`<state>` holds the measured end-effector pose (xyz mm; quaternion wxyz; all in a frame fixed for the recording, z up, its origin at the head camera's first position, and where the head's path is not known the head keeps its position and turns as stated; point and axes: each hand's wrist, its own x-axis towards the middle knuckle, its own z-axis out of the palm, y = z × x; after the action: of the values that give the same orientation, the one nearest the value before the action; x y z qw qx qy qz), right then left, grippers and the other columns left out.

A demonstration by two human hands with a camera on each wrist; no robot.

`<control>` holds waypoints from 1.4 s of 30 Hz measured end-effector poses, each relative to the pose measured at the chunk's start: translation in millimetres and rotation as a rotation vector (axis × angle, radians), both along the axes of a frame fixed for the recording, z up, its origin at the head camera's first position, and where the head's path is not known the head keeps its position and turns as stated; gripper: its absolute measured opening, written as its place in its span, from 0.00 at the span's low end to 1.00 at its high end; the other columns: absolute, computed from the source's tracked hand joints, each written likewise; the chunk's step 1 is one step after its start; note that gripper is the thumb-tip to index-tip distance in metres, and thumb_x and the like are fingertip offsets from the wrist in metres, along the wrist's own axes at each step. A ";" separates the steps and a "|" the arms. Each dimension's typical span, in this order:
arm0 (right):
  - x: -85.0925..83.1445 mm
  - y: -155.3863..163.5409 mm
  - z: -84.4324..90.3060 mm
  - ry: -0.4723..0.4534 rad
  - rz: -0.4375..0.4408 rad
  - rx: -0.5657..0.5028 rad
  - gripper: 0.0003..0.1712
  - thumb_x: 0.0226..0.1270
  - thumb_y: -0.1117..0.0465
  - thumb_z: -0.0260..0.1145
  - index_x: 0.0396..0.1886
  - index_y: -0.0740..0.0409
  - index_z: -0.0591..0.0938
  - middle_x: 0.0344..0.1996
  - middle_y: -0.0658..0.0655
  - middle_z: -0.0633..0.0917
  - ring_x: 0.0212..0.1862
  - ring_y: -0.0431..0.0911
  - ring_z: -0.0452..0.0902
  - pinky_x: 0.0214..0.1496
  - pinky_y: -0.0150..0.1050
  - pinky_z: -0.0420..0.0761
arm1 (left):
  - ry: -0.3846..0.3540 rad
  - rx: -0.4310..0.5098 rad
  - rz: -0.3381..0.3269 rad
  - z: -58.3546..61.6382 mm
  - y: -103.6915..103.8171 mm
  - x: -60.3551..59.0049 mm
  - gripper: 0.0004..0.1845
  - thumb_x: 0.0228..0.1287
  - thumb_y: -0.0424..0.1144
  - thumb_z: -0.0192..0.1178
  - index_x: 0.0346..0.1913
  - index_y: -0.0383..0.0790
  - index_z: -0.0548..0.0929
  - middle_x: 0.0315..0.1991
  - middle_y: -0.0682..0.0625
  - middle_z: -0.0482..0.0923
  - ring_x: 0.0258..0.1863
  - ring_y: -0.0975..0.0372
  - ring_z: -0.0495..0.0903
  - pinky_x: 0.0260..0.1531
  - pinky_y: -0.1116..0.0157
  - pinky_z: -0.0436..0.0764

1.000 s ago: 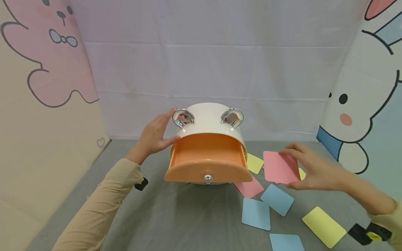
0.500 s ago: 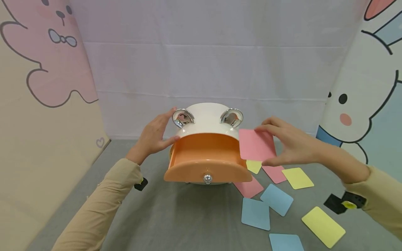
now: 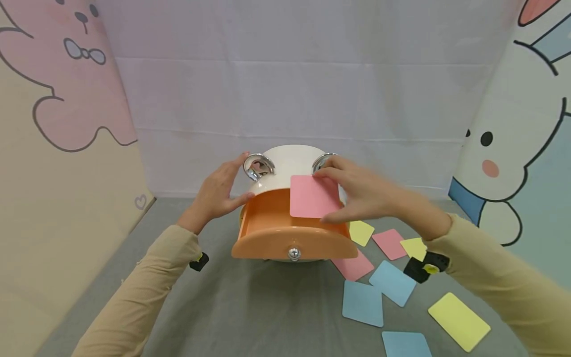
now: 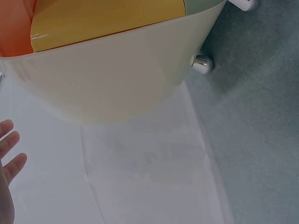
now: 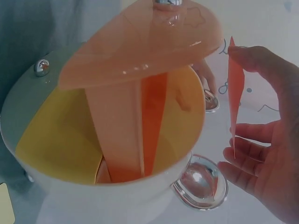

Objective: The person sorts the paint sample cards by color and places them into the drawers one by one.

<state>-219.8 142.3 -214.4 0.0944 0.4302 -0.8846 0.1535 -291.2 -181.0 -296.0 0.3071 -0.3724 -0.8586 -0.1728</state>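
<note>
A white box with two round chrome ears [image 3: 259,167] has its orange drawer [image 3: 294,243] pulled out; a chrome knob sits on the drawer front. My right hand [image 3: 363,191] pinches a square pink card [image 3: 312,197] by its edges between thumb and fingers, over the drawer opening. From the right wrist view that card [image 5: 236,88] is seen nearly edge-on, beside the box's ear. My left hand [image 3: 218,191] rests against the box's left side, thumb by the rim and fingers behind the ear. In the left wrist view only some fingers [image 4: 9,144] show, spread apart.
Loose cards lie right of the box on the grey cloth: yellow [image 3: 459,322], blue [image 3: 363,303] and pink [image 3: 389,244] ones, some overlapping. One pink card [image 3: 354,265] is partly under the drawer front. A pale cloth backdrop [image 3: 294,89] hangs behind, with cartoon-printed side panels.
My right hand has lifted the pink card from the right side and carried it left and up, then over the open drawer. The left hand stays at the box.
</note>
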 end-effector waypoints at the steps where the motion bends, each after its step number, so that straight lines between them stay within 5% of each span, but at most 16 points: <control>1: -0.9 -3.7 -0.2 -0.007 0.005 -0.003 0.41 0.41 0.44 0.73 0.54 0.60 0.73 0.46 0.52 0.70 0.46 0.43 0.66 0.42 0.37 0.74 | -0.002 -0.001 0.002 0.3 0.0 0.4 0.47 0.57 0.72 0.37 0.71 0.42 0.51 0.61 0.41 0.66 0.53 0.49 0.69 0.48 0.49 0.71; 42: -10.9 -29.0 -16.2 -0.113 0.012 -0.012 0.39 0.44 0.42 0.70 0.55 0.59 0.76 0.46 0.53 0.73 0.48 0.44 0.67 0.48 0.41 0.74 | 0.001 -0.013 0.010 0.1 1.7 1.0 0.47 0.56 0.72 0.37 0.70 0.41 0.52 0.61 0.42 0.66 0.53 0.49 0.69 0.48 0.49 0.71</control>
<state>-230.7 113.3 -230.6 0.0458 0.4254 -0.8850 0.1835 -290.2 -179.3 -296.0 0.3058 -0.3701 -0.8615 -0.1655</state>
